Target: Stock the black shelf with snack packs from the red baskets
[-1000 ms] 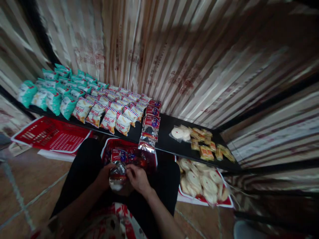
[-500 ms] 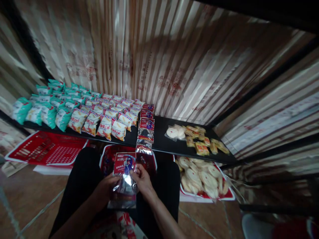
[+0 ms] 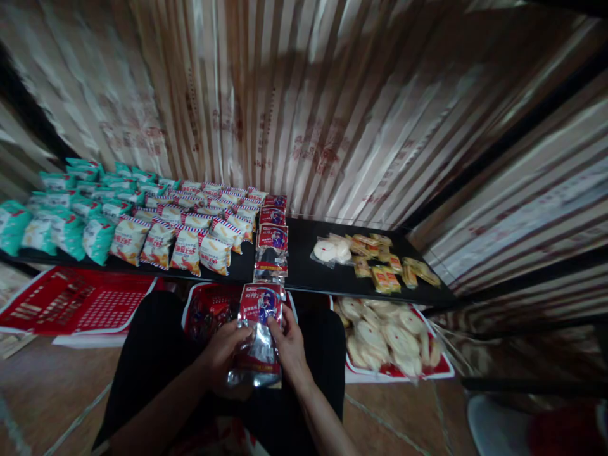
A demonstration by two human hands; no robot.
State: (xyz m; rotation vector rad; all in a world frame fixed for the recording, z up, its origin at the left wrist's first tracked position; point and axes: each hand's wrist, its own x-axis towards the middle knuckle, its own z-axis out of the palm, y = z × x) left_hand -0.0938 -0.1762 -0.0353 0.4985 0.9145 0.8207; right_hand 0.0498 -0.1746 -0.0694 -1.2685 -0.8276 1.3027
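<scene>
Between my knees, a red and silver snack packet (image 3: 258,345) with a dark blue figure on it is held by both sides. My left hand (image 3: 222,348) grips its left edge, thumb on the front. On the opposite edge, my right hand (image 3: 289,342) has its thumb pressed on the printed front. Just beyond the packet, a column of matching red packets (image 3: 272,239) lies on the black shelf (image 3: 304,277). Under the shelf, a red basket (image 3: 187,316) with dark red packets in it is partly hidden by my hands and the packet.
White striped snack bags (image 3: 159,242) and teal bags (image 3: 66,231) stand in rows on the left. Round white packs (image 3: 327,249) and yellow packs (image 3: 384,278) lie on the right. A red basket (image 3: 80,301) and another basket (image 3: 444,364) of round packs sit below.
Both hands have moved the packet slightly right and up toward the shelf's edge, still holding it. The camera view has shifted a little.
</scene>
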